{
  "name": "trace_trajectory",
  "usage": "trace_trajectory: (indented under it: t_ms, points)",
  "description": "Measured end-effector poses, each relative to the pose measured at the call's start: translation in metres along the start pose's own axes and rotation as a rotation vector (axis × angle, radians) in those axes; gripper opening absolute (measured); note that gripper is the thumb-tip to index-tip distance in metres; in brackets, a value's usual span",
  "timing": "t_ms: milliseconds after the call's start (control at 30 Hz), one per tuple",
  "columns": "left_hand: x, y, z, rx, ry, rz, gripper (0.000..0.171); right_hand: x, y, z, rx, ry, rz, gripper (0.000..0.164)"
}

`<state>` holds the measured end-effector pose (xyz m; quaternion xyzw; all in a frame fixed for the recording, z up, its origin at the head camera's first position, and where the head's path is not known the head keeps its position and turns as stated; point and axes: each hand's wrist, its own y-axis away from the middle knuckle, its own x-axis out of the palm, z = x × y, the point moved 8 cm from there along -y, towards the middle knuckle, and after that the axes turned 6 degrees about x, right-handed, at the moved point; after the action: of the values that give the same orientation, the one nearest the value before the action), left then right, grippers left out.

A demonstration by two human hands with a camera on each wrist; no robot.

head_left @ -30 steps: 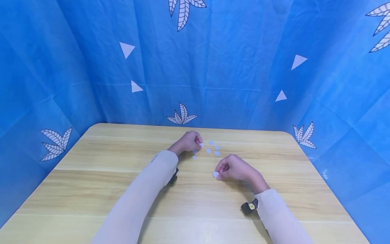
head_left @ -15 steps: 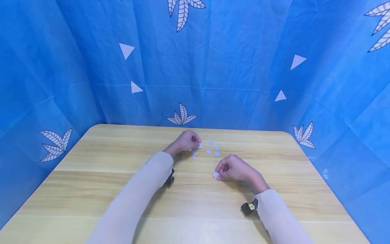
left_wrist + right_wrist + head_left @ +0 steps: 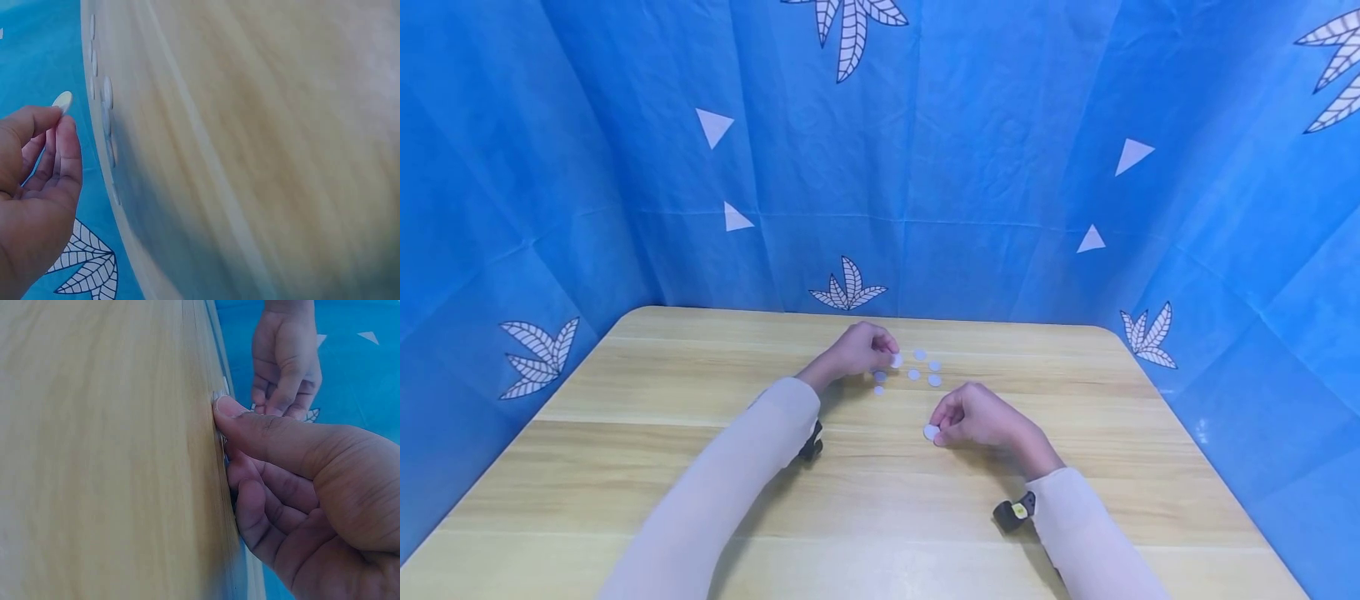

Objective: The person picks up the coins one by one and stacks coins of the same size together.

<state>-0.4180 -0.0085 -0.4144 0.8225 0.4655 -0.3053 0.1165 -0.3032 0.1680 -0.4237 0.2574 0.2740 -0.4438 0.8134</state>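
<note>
My left hand (image 3: 859, 348) pinches a small white round disc (image 3: 64, 100) between thumb and index finger, above the table at its far side. The disc's pale face shows in the left wrist view. Nearer to me, my right hand (image 3: 979, 414) pinches another white disc (image 3: 931, 432) by its edge, low at the tabletop. In the right wrist view the thumb and curled fingers mostly hide that disc. Two more discs lie below the left hand, a larger one (image 3: 880, 377) and a smaller one (image 3: 878, 390).
Several similar discs lie loosely grouped right of the left hand, among them one disc (image 3: 921, 355) at the back and one (image 3: 934, 381) at the front. The wooden table (image 3: 662, 467) ends at a blue curtain (image 3: 985, 167) with leaf and triangle prints.
The left hand shifts slightly left, then back a little right, still pinching its disc, while its forearm swings left. The right hand stays where it was.
</note>
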Motion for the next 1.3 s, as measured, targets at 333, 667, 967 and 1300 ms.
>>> trace_trajectory:
  t_ms: [333, 667, 967, 1300]
  points:
    - [-0.005, 0.011, -0.016, 0.047, -0.016, 0.007, 0.009, 0.0, 0.0, 0.002, -0.001, -0.011, 0.003, 0.014]
    - [-0.005, 0.018, -0.023, 0.062, -0.044, 0.006, 0.008, 0.0, 0.0, 0.002, -0.012, -0.006, 0.007, 0.014]
    - [0.002, 0.025, -0.026, 0.084, -0.024, 0.036, 0.008, 0.0, 0.0, 0.0, -0.018, -0.014, 0.01, 0.013]
    - [0.009, 0.036, -0.03, 0.08, -0.015, 0.073, 0.008, 0.0, 0.0, 0.001, -0.019, -0.016, 0.006, 0.013]
